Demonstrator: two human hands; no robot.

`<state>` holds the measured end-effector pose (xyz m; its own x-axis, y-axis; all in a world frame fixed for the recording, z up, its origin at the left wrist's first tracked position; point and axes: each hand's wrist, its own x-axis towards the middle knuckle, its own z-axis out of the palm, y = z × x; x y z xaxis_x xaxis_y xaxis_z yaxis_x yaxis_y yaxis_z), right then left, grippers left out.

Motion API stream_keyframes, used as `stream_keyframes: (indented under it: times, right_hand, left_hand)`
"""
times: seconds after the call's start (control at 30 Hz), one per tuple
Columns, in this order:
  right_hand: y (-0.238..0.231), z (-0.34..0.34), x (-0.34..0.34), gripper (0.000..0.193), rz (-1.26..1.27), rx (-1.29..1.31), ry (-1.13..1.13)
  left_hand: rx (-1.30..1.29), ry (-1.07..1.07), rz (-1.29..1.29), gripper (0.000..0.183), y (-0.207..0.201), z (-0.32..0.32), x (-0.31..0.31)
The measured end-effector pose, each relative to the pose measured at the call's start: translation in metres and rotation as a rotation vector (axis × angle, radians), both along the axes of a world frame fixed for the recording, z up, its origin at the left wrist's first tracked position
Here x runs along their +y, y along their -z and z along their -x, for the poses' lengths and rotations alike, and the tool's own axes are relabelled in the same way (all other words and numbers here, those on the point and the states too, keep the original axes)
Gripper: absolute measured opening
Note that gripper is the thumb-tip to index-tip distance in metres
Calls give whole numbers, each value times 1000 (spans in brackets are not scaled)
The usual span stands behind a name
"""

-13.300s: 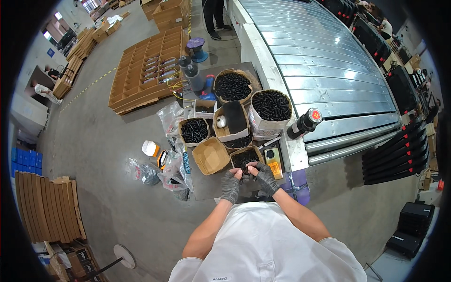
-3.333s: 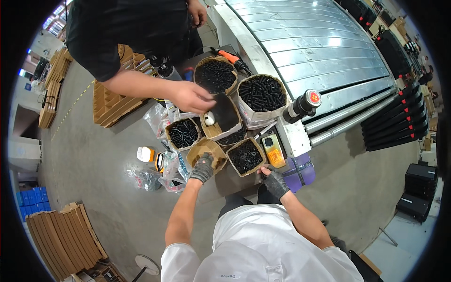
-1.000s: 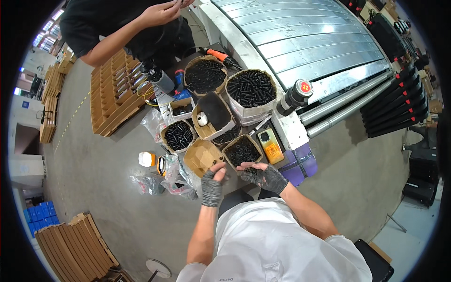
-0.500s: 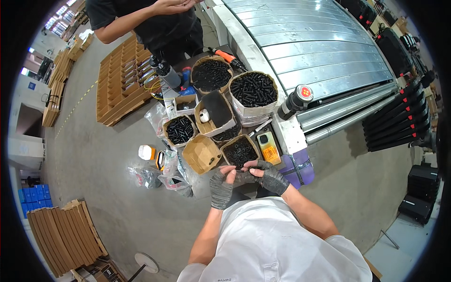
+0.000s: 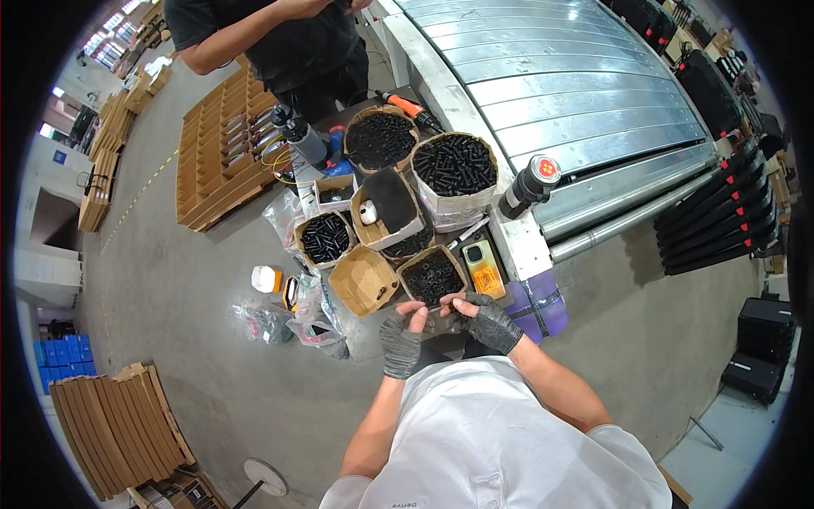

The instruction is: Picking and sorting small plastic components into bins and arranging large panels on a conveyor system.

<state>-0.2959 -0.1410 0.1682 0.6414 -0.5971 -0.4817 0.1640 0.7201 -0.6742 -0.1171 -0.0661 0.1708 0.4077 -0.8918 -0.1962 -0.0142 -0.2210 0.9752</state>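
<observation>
Foremost by size, one slatted metal conveyor (image 5: 585, 102) is running along the right of the bench. One co-worker in black (image 5: 292, 64) is standing at the far side, forearms raised. One partitioned cardboard tray (image 5: 203, 170) is lying beyond the bench on the left, its cells apparently keeping slim parts separate.

One dark worktable (image 5: 366, 338) is bearing the cartons, which are crowding together, presumably for easy reach. One tall carton (image 5: 454, 204) is holding black cylindrical pieces, its high walls likely containing the heap. One tan carton (image 5: 352, 278) is standing nearest the left hand, nearly bare inside. One low carton (image 5: 404, 284) is sitting just beyond both hands, filled with small black parts (image 5: 431, 273), seemingly placed there for picking.

Two hands, in grey fingerless gloves that are leaving the fingertips bare, perhaps for fine grip: the left hand (image 5: 402, 338) and right hand (image 5: 487, 324) are facing each other at the low carton's near edge, thumbs drawing close to fingers; whether either is pinching a piece, one cannot tell.

One phone (image 5: 483, 271) is lying beside that carton. Few dark bits (image 5: 381, 293) are resting inside the tan carton.
</observation>
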Motion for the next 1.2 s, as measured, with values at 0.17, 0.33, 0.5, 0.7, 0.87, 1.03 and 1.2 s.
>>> stream_keyframes:
  times: [0.17,0.33,0.5,0.7,0.87,1.03,1.2]
  right_hand:
    - [-4,-6,0,29,123,142,38]
    - [1,-10,2,30,114,169,84]
    - [-10,-13,0,30,112,160,74]
    - [-15,-15,-3,29,-58,11,129]
    - [-17,-15,-5,30,111,144,77]
    - [-18,-14,-9,31,234,228,31]
    - [-13,-17,-5,31,334,209,-31]
  left_hand:
    - [-61,31,34,15,-12,4,-5]
    - [-105,56,60,15,-18,7,-8]
    - [-131,55,76,14,-19,8,-8]
    - [-77,15,36,14,-16,9,-8]
    - [44,-18,-45,16,-16,11,-9]
    - [50,-7,-61,17,-13,11,-10]
    - [117,-8,-22,19,-6,16,-10]
